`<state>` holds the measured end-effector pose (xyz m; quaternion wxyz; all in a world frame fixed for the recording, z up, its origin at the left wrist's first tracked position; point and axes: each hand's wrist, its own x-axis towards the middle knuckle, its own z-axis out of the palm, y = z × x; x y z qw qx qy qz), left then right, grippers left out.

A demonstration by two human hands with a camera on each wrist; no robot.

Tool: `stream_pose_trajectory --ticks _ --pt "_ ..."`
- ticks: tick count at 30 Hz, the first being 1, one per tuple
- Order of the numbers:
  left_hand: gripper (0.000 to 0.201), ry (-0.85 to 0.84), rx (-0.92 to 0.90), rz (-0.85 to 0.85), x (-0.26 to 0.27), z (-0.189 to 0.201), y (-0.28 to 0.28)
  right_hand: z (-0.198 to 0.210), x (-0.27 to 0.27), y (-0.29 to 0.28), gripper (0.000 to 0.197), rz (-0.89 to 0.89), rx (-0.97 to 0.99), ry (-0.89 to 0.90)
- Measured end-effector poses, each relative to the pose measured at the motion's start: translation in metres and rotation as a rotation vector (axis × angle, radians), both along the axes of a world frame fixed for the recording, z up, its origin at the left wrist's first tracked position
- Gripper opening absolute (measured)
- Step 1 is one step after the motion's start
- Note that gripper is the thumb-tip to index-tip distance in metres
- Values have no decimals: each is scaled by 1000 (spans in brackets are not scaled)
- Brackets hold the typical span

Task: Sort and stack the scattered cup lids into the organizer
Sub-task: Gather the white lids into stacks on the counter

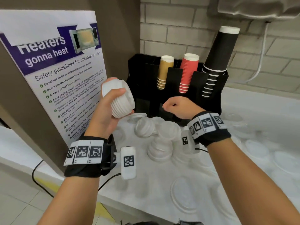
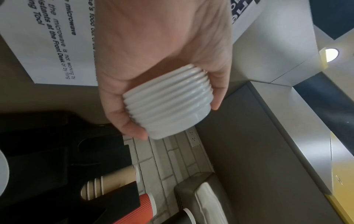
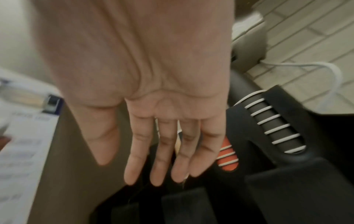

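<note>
the stack of lids (image 1: 119, 99) is white, ribbed down the side where the rims nest, tilted over and held up in the air in front of the black organizer (image 1: 141, 88). left hand (image 1: 106, 114) wraps it, thumb on one side and fingers on the other. more lids (image 1: 159, 149) lie scattered on the white counter (image 1: 243, 192).

head view makes the right hand (image 1: 180, 107) look loosely curled, but the right wrist cam shows its fingers (image 3: 162, 159) straight, side by side, holding nothing. left wrist cam shows the rims (image 2: 166, 97) up close.
</note>
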<state>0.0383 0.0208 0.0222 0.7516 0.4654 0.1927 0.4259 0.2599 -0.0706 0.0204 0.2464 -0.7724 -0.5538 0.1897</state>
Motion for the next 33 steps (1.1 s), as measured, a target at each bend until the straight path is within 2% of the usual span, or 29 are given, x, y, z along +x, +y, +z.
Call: stream_pose_trajectory --ticks 2,4,9,11,15,17,19,22,27,33 --pt "32 1 7 -5 1 1 -2 -10 -8 18 31 91 -190 -161" --pt "35 0 12 -9 2 1 -3 -20 -21 38 47 158 -349 -312" --pt "38 -10 21 -33 5 -1 -5 -57 -56 83 88 249 -440 -618" --pt "38 -6 25 -32 4 0 -5 -71 -63 96 96 264 -473 -695" --pt "40 -7 31 -24 1 -1 -5 -76 -61 107 88 249 -470 -727" --pt "40 -12 23 -21 0 -1 -4 -70 -62 110 80 233 -409 -652" --pt "42 -4 26 -29 1 -1 -4 -65 -66 112 86 190 -355 -580" --pt "47 3 38 -46 4 -1 -6 -66 -65 107 100 152 -428 -617" --pt "40 1 49 -38 8 -3 -8 -81 -59 96 75 149 -497 -763" --pt "40 10 50 -26 8 -4 -8 -68 -54 94 67 186 -460 -789"
